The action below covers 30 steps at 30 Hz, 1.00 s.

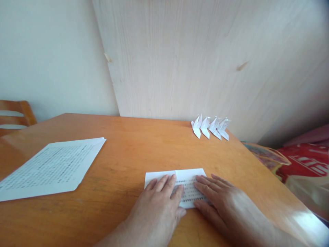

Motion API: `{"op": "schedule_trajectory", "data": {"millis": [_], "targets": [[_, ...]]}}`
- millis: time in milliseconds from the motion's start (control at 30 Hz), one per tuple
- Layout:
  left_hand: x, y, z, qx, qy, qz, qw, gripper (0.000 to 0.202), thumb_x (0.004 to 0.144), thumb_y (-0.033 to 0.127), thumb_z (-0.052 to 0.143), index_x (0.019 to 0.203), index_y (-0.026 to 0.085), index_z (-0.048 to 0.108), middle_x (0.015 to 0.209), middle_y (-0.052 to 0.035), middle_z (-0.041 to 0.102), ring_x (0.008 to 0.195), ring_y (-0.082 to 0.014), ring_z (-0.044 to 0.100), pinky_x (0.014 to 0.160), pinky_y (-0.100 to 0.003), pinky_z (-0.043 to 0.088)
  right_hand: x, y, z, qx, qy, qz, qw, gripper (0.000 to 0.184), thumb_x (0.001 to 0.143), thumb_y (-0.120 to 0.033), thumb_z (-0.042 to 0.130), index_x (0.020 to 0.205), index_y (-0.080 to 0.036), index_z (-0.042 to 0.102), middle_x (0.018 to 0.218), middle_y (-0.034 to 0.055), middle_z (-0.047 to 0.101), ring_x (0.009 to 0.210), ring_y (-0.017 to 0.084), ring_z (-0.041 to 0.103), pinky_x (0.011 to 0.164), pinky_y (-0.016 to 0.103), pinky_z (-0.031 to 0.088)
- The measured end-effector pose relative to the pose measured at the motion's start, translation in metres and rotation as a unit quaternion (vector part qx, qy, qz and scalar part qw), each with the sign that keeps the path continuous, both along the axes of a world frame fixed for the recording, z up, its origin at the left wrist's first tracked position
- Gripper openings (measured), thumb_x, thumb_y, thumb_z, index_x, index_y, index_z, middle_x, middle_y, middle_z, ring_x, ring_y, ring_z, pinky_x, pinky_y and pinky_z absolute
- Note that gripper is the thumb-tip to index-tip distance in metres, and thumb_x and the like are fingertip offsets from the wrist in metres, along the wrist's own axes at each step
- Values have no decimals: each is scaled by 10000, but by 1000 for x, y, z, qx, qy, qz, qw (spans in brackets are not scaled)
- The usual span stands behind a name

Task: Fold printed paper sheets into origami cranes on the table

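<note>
Step in hand, as judged from the hand positions: flattening and creasing the small paper sheet (189, 187). The sheet lies flat on the near part of the counter (133, 147), printed text partly visible, with a crease line showing at its far edge. The left hand (158, 202) rests palm down on the left half, fingers slightly spread and thumb apart; the right hand (223, 204) rests palm down over the right end, fingers extended, thumb apart. Neither hand pinches the paper. The next move appears to call for even pressure along the fold, one hand steadying the sheet while the other runs outward; keep edges aligned, as a slip would skew the crease. Folded paper pieces (205, 128) stand in a row near the far right corner; printed sheets (51, 168) lie at left, well apart from both hands.
</note>
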State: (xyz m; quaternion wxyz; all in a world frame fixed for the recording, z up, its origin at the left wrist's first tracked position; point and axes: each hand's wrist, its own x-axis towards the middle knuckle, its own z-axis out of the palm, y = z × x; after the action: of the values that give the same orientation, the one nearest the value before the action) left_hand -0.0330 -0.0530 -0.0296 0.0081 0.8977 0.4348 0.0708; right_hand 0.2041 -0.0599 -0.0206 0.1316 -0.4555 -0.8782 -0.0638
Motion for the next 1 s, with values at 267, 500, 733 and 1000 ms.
{"op": "schedule_trajectory", "data": {"millis": [267, 500, 733, 1000], "targets": [[-2, -4, 8, -33, 27, -5, 999, 616, 949, 556, 499, 1478, 241, 465, 1586, -119, 358, 1450, -354, 340, 1146, -578, 348, 4, -14, 6, -72, -38, -1, 997, 702, 931, -552, 544, 1459, -93, 493, 1473, 188, 491, 1345, 344, 495, 1105, 515, 443], [-8, -7, 17, -66, 8, -14, 998, 732, 944, 665, 408, 1543, 249, 352, 1625, -112, 254, 1493, -353, 239, 1186, -568, 267, 13, -24, 8, -120, -24, 16, 992, 1001, 856, -746, 506, 1561, -72, 283, 1570, 224, 317, 1464, 378, 285, 1181, 540, 303], [-11, -10, 25, -98, 2, -20, 995, 745, 943, 694, 365, 1574, 322, 234, 1642, -89, 208, 1504, -350, 198, 1190, -573, 232, 13, -25, 9, -153, -26, 12, 988, 1016, 861, -773, 459, 1564, -66, 264, 1576, 231, 294, 1468, 378, 271, 1197, 539, 253], [-12, -13, 39, -125, 22, -33, 991, 847, 869, 733, 477, 1565, 293, 278, 1646, -131, 159, 1508, -377, 154, 1186, -570, 221, 13, -27, 9, -150, -3, 12, 989, 1078, 820, -809, 478, 1574, -77, 231, 1578, 230, 281, 1475, 387, 246, 1201, 551, 222]]}}
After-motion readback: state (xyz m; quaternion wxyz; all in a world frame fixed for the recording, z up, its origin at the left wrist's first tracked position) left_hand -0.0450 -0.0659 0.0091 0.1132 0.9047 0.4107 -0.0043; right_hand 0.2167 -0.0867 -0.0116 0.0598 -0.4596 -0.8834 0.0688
